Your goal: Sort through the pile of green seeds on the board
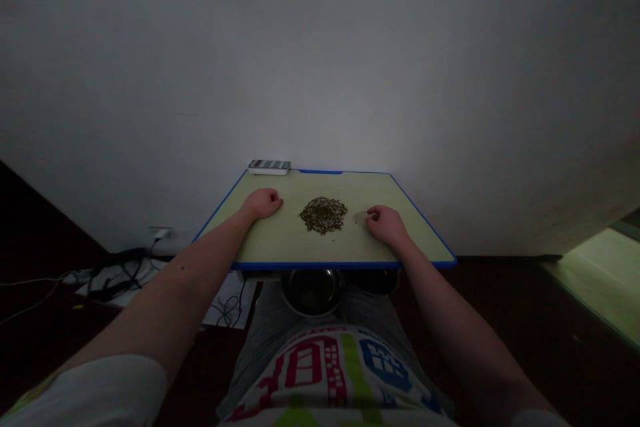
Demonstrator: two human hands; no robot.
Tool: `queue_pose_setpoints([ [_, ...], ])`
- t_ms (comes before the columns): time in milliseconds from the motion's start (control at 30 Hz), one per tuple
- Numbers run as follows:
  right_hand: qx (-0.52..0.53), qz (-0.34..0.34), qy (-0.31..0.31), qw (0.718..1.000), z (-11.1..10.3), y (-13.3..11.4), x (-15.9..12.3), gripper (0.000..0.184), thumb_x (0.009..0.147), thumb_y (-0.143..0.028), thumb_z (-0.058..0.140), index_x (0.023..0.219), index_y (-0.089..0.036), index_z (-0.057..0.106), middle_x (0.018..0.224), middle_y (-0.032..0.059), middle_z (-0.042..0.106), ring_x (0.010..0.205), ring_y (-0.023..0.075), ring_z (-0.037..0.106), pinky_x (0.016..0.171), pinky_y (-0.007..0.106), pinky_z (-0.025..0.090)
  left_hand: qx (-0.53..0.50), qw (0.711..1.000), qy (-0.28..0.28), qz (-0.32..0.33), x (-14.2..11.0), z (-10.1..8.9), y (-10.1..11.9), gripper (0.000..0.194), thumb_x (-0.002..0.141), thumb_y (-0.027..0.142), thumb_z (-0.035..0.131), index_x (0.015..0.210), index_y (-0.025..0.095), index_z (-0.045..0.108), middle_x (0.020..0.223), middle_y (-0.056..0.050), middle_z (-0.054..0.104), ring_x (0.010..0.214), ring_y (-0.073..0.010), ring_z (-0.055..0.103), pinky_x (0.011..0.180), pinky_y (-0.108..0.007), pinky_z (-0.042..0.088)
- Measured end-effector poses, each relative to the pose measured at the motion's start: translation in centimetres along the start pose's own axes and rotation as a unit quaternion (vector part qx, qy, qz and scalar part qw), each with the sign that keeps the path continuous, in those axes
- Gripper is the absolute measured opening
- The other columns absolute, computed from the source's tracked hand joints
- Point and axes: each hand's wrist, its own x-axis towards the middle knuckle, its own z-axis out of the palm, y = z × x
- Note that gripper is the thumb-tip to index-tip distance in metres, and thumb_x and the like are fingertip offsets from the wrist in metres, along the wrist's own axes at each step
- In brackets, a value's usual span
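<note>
A loose pile of small dark seeds or beans (324,215) lies in the middle of a pale yellow-green board with a blue rim (345,265). To its left, my left hand (263,203) rests on the board with the fingers curled in and the thumb beside them; nothing shows in it. On the other side, my right hand (386,223) pinches a thin, flat, see-through piece like a small card (361,217) between thumb and fingers. The card's free edge points at the pile, a short gap from it. One stray grain lies nearer to me.
A white box with a striped, sectioned top (269,167) stands at the board's far left corner, by the wall (320,67). Below the near edge, a round metal bowl (313,293) sits at my lap, a second dark one (373,281) beside it. Cables (135,270) and papers lie left.
</note>
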Motion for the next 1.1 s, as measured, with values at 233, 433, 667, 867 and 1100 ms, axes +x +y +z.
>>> queue_pose_setpoints([
  [233,0.005,-0.021,-0.013,1.0,0.4,-1.4,-0.7,0.03,0.074,-0.027,0.057,0.099,-0.016,0.068,0.08,0.0059,0.069,0.075,0.0161,0.061,0.072,0.025,0.043,0.007,1.0,0.004,0.003,-0.1,-0.2,0.1,0.035,0.074,0.049,0.044,0.071,0.019,0.063,0.071,-0.006,0.065,0.067,-0.0179,0.056,0.058,-0.028,0.037],
  [433,0.008,-0.03,-0.022,0.999,-0.1,-1.6,-1.3,0.028,0.073,-0.026,0.057,0.097,-0.016,0.068,0.078,0.0054,0.069,0.073,0.0156,0.06,0.072,0.025,0.042,0.005,1.0,0.003,0.001,-0.2,-0.3,0.3,0.035,0.074,0.049,0.043,0.07,0.019,0.062,0.07,-0.006,0.065,0.065,-0.0184,0.056,0.056,-0.028,0.036],
  [667,0.017,-0.037,-0.038,0.998,-0.1,-1.6,-1.6,0.028,0.073,-0.024,0.056,0.098,-0.017,0.068,0.078,0.0037,0.068,0.071,0.0139,0.06,0.071,0.023,0.041,0.007,1.0,0.001,-0.001,-0.2,-0.4,0.3,0.035,0.074,0.049,0.043,0.071,0.02,0.062,0.072,-0.006,0.065,0.067,-0.0182,0.056,0.059,-0.028,0.037],
  [867,0.031,-0.025,-0.034,0.999,-0.4,-1.9,-2.3,0.027,0.073,-0.024,0.057,0.097,-0.017,0.068,0.078,0.0037,0.069,0.069,0.014,0.06,0.068,0.023,0.042,0.001,1.0,0.003,-0.002,-0.2,-0.4,0.3,0.035,0.074,0.049,0.043,0.07,0.02,0.062,0.07,-0.006,0.065,0.066,-0.0181,0.057,0.057,-0.028,0.037],
  [1100,0.031,-0.032,-0.022,0.999,-0.1,-2.9,-2.5,0.027,0.074,-0.025,0.056,0.097,-0.017,0.067,0.078,0.0038,0.069,0.073,0.0147,0.06,0.071,0.024,0.041,0.002,1.0,-0.004,-0.006,-0.2,-0.5,0.4,0.035,0.074,0.049,0.044,0.071,0.019,0.062,0.073,-0.007,0.066,0.068,-0.0187,0.057,0.06,-0.028,0.038],
])
